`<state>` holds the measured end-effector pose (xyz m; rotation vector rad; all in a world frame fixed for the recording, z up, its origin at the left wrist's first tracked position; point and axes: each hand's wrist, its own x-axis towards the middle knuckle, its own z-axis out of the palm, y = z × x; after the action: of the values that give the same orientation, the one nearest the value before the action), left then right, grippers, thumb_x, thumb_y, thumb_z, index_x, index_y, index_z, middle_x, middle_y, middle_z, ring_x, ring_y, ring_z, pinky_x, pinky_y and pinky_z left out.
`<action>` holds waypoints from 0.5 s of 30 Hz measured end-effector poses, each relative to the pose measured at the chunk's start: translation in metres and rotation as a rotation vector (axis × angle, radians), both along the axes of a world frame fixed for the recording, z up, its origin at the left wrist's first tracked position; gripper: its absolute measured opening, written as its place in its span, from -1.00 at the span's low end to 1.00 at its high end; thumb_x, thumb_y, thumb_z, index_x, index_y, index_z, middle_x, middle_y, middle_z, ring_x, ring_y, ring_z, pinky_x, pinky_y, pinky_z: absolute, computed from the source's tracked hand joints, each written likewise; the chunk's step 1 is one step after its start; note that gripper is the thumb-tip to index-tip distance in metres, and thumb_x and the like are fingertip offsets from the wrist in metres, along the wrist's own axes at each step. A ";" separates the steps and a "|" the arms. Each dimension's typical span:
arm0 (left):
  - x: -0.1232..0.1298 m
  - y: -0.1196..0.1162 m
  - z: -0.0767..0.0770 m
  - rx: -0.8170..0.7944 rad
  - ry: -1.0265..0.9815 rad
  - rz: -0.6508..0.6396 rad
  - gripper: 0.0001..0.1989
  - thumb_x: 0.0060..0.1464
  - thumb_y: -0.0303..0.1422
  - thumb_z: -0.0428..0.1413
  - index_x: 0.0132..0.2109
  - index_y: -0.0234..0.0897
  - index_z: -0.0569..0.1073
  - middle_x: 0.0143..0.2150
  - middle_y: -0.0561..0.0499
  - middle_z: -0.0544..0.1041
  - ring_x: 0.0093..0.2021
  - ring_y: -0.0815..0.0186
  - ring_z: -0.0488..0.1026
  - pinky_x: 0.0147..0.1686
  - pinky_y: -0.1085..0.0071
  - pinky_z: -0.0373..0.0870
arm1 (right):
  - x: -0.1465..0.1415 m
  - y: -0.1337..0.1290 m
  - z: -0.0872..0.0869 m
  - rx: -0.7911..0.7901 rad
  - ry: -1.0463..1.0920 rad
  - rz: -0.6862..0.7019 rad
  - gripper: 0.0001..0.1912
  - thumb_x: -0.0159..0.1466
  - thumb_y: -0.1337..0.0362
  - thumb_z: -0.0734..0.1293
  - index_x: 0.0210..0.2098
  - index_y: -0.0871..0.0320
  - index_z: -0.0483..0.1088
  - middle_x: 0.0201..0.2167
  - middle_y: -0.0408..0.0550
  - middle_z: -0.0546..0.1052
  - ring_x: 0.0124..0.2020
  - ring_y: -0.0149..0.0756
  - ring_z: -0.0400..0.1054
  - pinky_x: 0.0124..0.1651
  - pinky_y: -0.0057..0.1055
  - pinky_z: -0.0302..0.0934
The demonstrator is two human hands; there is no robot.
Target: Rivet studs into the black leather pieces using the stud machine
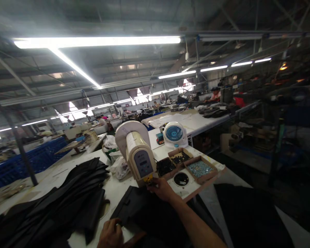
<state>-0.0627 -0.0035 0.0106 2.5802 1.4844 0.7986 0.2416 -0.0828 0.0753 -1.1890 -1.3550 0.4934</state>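
My right hand (163, 189) reaches up under the head of a cream-coloured machine (138, 153), fingers closed at its yellow tip; what they pinch is too small to tell. My left hand (111, 234) presses down on the near edge of a black fabric piece (142, 213) that lies on the white table (113, 189) below the machine. The fabric runs from my left hand up to the machine's tip.
A stack of black fabric pieces (74, 196) lies at the left. Cardboard trays of small studs (198, 168) and a small white fan (174, 134) stand right of the machine. Plastic bags (120, 167) sit behind it. Other workers sit at far tables.
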 end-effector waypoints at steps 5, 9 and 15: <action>0.011 -0.005 -0.007 -0.047 -0.080 0.220 -0.68 0.33 -0.34 -0.13 -0.04 -0.13 0.52 0.04 -0.03 0.49 -0.05 0.23 0.51 0.00 0.29 0.40 | 0.010 0.001 -0.003 -0.035 0.018 0.064 -0.71 0.22 0.16 0.48 -0.09 0.09 0.64 -0.15 -0.08 0.68 -0.08 -0.10 0.56 0.04 -0.24 0.41; 0.014 -0.007 -0.005 -0.043 -0.092 0.197 -0.68 0.33 -0.35 -0.13 -0.05 -0.17 0.52 0.04 -0.07 0.47 0.00 0.20 0.48 0.06 0.26 0.35 | -0.005 0.001 -0.012 0.000 -0.027 -0.164 -0.71 0.23 0.16 0.49 -0.06 0.04 0.63 -0.13 -0.06 0.68 -0.05 -0.05 0.55 0.06 -0.23 0.39; 0.015 -0.012 -0.002 -0.063 -0.060 0.233 -0.66 0.33 -0.30 -0.13 -0.03 -0.15 0.54 0.07 -0.06 0.46 -0.02 0.16 0.49 -0.08 0.24 0.39 | 0.002 0.002 -0.009 0.014 0.030 -0.009 -0.71 0.27 0.14 0.46 -0.05 0.07 0.62 -0.16 -0.09 0.68 -0.11 -0.09 0.57 -0.05 -0.28 0.41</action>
<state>-0.0474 -0.0154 0.0090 2.3461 1.7832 0.8282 0.2434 -0.0806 0.0664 -1.1708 -1.3250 0.4931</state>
